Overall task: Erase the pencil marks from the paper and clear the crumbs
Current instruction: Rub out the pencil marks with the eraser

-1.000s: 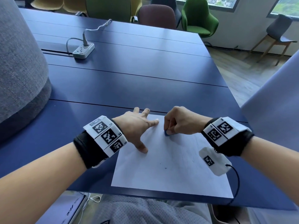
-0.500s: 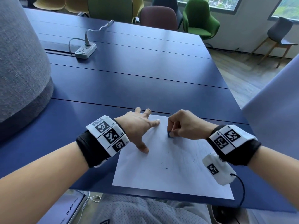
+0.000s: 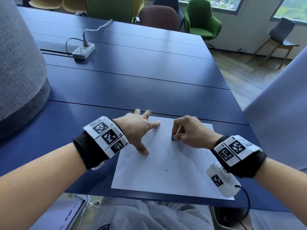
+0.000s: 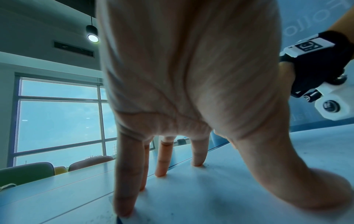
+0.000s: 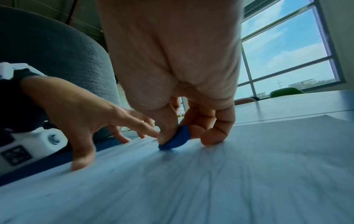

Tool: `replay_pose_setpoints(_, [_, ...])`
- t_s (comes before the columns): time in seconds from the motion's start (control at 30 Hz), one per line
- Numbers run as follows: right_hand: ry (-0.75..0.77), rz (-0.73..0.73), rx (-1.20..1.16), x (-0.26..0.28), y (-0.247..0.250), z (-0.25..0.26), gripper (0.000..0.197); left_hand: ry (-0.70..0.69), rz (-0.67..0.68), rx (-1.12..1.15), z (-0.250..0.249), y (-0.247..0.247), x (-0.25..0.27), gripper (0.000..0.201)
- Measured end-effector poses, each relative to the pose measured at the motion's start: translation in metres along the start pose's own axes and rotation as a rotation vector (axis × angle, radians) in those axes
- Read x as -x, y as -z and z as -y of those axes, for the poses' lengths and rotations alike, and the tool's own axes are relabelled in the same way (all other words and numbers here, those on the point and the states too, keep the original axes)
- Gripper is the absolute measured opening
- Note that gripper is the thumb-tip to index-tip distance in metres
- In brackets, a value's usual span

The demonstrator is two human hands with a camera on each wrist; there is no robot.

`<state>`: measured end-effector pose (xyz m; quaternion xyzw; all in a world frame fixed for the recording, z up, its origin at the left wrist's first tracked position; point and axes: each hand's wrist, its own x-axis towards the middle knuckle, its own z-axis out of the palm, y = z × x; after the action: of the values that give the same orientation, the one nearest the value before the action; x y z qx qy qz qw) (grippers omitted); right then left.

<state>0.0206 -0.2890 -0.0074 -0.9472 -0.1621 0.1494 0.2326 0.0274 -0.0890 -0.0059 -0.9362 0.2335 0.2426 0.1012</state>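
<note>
A white sheet of paper (image 3: 166,176) lies at the near edge of the blue table (image 3: 132,83). My left hand (image 3: 141,131) presses its spread fingers on the sheet's far left corner, thumb (image 4: 306,189) flat on the paper (image 4: 210,197). My right hand (image 3: 187,131) pinches a small blue eraser (image 3: 173,136) between thumb and fingers and holds it down on the upper middle of the sheet; the right wrist view shows the eraser (image 5: 177,138) touching the paper (image 5: 229,181). Dark crumbs (image 3: 163,166) speckle the sheet's middle. Faint pencil lines (image 3: 199,156) show near my right wrist.
A white power strip (image 3: 83,50) with its cable lies at the far left of the table. A grey upholstered chair back (image 3: 18,63) stands at the left edge. Coloured chairs (image 3: 201,19) line the far side. A pale panel (image 3: 282,113) rises at the right.
My right hand has slid the eraser a short way to the right across the sheet. The left hand has kept its place on the corner.
</note>
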Motion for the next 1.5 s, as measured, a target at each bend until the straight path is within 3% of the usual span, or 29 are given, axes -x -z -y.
replay_pose_setpoints(0.17, [0.028,0.207,0.033,0.01,0.001,0.006,0.01,0.001,-0.002,0.004,0.0,0.0,0.0,0.112])
replay_pose_setpoints(0.27, [0.019,0.032,0.012,0.002,0.001,0.004,0.012,0.005,-0.001,0.002,0.0,0.0,0.0,0.112])
replay_pose_setpoints(0.33, [0.01,-0.009,0.0,0.007,-0.002,0.004,0.014,0.005,0.0,0.003,0.0,0.0,0.0,0.112])
replay_pose_setpoints(0.47, [0.026,0.192,0.026,0.02,-0.003,0.008,0.012,0.005,0.002,0.007,-0.001,0.001,-0.001,0.112])
replay_pose_setpoints(0.6, [-0.006,0.003,0.004,0.02,-0.006,0.005,0.017,0.003,-0.002,0.004,0.0,0.001,0.0,0.111])
replay_pose_setpoints(0.77, [0.027,0.181,0.031,0.032,-0.01,0.012,0.014,0.0,-0.006,0.009,0.0,0.001,0.001,0.111])
replay_pose_setpoints(0.9, [-0.013,0.013,-0.009,0.03,-0.009,0.008,0.014,0.002,0.0,0.005,-0.001,0.001,0.001,0.11])
replay_pose_setpoints(1.07, [0.048,0.189,0.024,0.041,-0.012,0.016,0.012,0.006,0.001,0.014,0.0,0.001,0.001,0.11])
replay_pose_setpoints(1.23, [0.031,0.052,0.002,0.037,-0.012,0.011,0.014,0.008,0.0,0.008,0.0,0.001,0.0,0.111])
replay_pose_setpoints(1.37, [0.053,0.245,0.031,0.042,-0.01,0.018,0.008,0.009,0.0,0.011,-0.001,0.001,0.0,0.111])
replay_pose_setpoints(1.5, [0.028,0.009,-0.016,0.026,-0.014,0.014,0.015,0.018,0.008,0.007,-0.001,0.001,0.0,0.113])
